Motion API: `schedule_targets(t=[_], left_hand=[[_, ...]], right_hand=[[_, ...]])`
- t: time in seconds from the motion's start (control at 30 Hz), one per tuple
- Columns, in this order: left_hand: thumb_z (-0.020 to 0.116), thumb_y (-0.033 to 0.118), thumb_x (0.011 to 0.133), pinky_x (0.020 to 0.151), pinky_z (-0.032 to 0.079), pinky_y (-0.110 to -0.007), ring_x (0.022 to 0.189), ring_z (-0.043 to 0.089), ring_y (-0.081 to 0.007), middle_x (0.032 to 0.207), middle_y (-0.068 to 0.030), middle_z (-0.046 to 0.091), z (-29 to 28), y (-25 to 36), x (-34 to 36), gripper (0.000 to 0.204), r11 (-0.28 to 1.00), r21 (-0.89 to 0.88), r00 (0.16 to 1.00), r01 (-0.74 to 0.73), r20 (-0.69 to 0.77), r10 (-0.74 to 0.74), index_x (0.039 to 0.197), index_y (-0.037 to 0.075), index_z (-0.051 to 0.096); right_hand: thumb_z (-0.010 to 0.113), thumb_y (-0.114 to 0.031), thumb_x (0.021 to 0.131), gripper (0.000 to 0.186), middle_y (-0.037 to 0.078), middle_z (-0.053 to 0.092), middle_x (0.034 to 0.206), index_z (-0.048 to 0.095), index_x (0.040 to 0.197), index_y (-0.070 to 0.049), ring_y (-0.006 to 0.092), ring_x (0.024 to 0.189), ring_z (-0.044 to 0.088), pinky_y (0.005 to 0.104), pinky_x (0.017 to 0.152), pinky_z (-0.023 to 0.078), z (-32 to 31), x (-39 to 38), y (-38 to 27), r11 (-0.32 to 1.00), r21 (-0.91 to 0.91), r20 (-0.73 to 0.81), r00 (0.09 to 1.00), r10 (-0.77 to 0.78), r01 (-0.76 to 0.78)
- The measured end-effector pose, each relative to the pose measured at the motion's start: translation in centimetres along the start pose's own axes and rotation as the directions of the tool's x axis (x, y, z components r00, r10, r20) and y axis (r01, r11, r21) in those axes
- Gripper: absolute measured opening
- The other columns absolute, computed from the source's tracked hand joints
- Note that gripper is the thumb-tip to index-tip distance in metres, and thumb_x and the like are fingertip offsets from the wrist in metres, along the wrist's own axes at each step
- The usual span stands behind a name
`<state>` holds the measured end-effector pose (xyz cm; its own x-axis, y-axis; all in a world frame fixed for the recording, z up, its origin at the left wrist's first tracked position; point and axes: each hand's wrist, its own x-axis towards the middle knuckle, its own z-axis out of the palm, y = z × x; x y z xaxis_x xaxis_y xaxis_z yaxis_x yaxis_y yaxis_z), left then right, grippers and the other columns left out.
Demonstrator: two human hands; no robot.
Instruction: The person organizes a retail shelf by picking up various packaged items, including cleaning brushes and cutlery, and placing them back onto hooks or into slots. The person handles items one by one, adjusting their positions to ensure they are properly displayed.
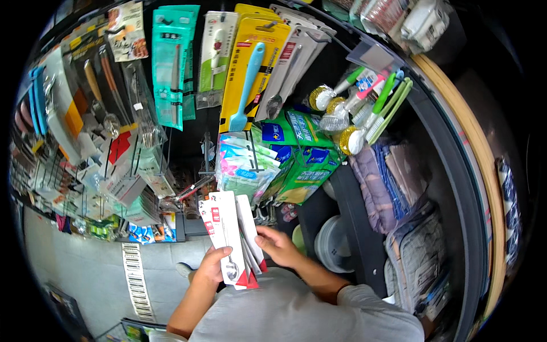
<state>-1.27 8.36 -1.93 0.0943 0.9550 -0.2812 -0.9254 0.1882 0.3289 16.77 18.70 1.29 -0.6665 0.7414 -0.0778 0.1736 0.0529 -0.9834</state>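
Note:
Close in front of my body I hold several white blister cards with red corners. The front spoon card (231,233) shows a small metal ladle or spoon under its wrap. My left hand (212,265) is closed on its lower left edge, thumb on the face. Fanned out behind it are more cards (246,219), whose right edge my right hand (276,245) grips between thumb and fingers. What those rear cards carry is hidden.
Ahead hang a blue brush on a yellow card (248,85), teal packets (174,68) and grey spoon cards (293,68). Green packages (302,165) and scrub brushes (364,105) sit to the right. Folded textiles (416,251) lie lower right; packed hooks (85,188) fill the left.

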Motion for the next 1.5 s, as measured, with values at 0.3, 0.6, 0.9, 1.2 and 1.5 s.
schedule_targets(t=[0.3, 0.6, 0.9, 1.2, 1.5], left_hand=[[0.068, 0.013, 0.071, 0.099, 0.043, -0.057, 0.116, 0.054, -0.0364, 0.125, -0.0194, 0.053, 4.4, -0.6, -0.3, 0.068, 0.989, -0.101, 0.976, -0.106, 0.180, 0.123, 0.133, 0.001, 0.041], [0.066, 0.008, 0.072, 0.092, 0.048, -0.058, 0.112, 0.056, -0.0384, 0.123, -0.0214, 0.054, 1.0, 3.1, -0.4, 0.065, 0.993, -0.121, 0.967, 0.018, 0.256, 0.013, 0.131, -0.003, 0.041], [0.068, 0.009, 0.071, 0.091, 0.047, -0.060, 0.105, 0.059, -0.0372, 0.116, -0.0201, 0.057, -0.9, 6.1, -1.4, 0.063, 0.994, -0.106, 0.975, 0.031, 0.222, -0.007, 0.129, 0.004, 0.044], [0.067, 0.009, 0.071, 0.092, 0.045, -0.062, 0.106, 0.058, -0.0385, 0.117, -0.0204, 0.057, 0.1, 6.6, 0.2, 0.063, 0.990, -0.060, 0.956, 0.128, 0.273, -0.107, 0.130, 0.002, 0.044], [0.068, 0.008, 0.071, 0.094, 0.044, -0.062, 0.108, 0.058, -0.0390, 0.116, -0.0202, 0.058, 1.8, 5.5, 2.6, 0.061, 0.994, -0.036, 0.944, 0.107, 0.319, -0.090, 0.126, -0.003, 0.046]], right_hand=[[0.054, -0.021, 0.097, 0.015, -0.005, 0.054, 0.081, 0.056, 0.094, -0.007, 0.0022, 0.074, 0.047, 0.0193, 0.065, 0.040, -7.4, 3.2, -7.4, 0.959, -0.124, -0.467, 0.838, -0.283, 0.255], [0.046, -0.025, 0.100, 0.021, 0.000, 0.057, 0.086, 0.053, 0.102, -0.005, 0.0072, 0.080, 0.052, 0.0229, 0.074, 0.043, -13.2, 12.9, -17.8, 0.825, -0.166, -0.693, 0.531, -0.488, 0.541], [0.043, -0.025, 0.100, 0.022, 0.001, 0.056, 0.078, 0.052, 0.097, -0.004, 0.0082, 0.065, 0.051, 0.0231, 0.059, 0.043, -11.8, 14.3, -19.4, 0.832, -0.272, -0.750, 0.435, -0.498, 0.483], [0.045, -0.023, 0.100, 0.022, -0.001, 0.058, 0.081, 0.055, 0.095, -0.005, 0.0056, 0.070, 0.050, 0.0222, 0.063, 0.043, -11.0, 14.0, -20.9, 0.830, -0.315, -0.739, 0.430, -0.519, 0.461], [0.048, -0.024, 0.099, 0.023, 0.000, 0.057, 0.084, 0.055, 0.098, -0.003, 0.0065, 0.074, 0.050, 0.0222, 0.067, 0.042, -12.6, 13.6, -19.4, 0.822, -0.257, -0.746, 0.436, -0.503, 0.509]])
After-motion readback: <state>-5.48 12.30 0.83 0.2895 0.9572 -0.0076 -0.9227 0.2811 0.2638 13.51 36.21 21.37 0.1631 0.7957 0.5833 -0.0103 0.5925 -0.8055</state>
